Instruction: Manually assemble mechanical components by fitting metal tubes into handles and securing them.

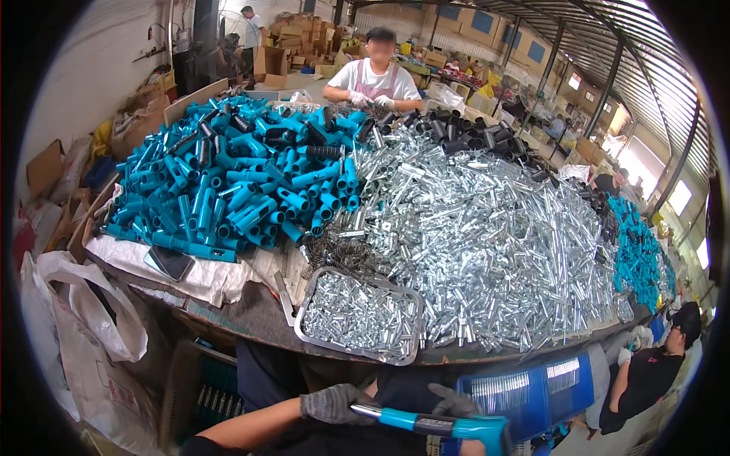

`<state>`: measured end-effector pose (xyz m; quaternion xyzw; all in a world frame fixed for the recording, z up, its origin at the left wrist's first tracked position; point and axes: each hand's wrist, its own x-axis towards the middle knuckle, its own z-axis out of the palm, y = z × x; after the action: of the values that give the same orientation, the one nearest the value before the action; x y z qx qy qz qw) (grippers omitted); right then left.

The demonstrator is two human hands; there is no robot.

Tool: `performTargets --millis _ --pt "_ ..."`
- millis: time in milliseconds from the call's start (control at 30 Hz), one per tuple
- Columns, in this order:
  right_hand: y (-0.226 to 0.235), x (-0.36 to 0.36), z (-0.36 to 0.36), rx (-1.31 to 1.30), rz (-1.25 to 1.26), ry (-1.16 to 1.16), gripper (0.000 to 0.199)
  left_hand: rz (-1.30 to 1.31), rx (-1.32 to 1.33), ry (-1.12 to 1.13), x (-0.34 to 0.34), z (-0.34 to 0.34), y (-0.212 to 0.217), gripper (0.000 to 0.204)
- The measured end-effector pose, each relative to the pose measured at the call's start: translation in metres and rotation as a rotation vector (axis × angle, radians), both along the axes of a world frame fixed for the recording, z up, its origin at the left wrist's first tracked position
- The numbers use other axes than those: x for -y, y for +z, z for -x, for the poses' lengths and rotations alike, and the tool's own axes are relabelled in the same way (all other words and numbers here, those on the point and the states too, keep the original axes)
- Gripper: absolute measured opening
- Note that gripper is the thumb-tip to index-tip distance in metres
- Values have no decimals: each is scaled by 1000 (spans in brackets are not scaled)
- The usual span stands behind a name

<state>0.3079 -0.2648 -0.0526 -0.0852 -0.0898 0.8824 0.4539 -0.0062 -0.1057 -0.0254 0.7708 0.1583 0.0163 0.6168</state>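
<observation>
A teal tool (401, 419) with a black band, a wide angled right end and a shiny metal left end lies almost level at the lower edge. My left hand (331, 403), in a grey knit glove, is closed round the metal end. My right hand (454, 403), gloved too, is against the teal body near the wide end, its thumb sticking out; the tool partly hides its fingers. Beyond my hands, a clear tray (417, 323) of small metal pins sits at the table's near edge. A heap of loose metal rods and pins (494, 228) spreads behind it.
Teal tubular housings (251, 175) pile up at left, near a phone (169, 262). Blue bins (525, 395) stand low at right; a dark crate (179, 387) and white sacks (95, 342) are at left. One person (376, 76) works opposite, another (654, 372) at right.
</observation>
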Motion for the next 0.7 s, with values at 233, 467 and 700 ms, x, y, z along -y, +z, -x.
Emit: performTargets --millis 233,467,700 --pt "25 -7 51 1339 -60 -166 17 -755 57 188 -50 24 -108 54" --pt "-24 -71 129 1596 214 -225 20 250 40 881 -78 46 -182 40" --pt "-79 -67 147 2015 -109 79 30 647 80 1014 -59 55 -194 32"
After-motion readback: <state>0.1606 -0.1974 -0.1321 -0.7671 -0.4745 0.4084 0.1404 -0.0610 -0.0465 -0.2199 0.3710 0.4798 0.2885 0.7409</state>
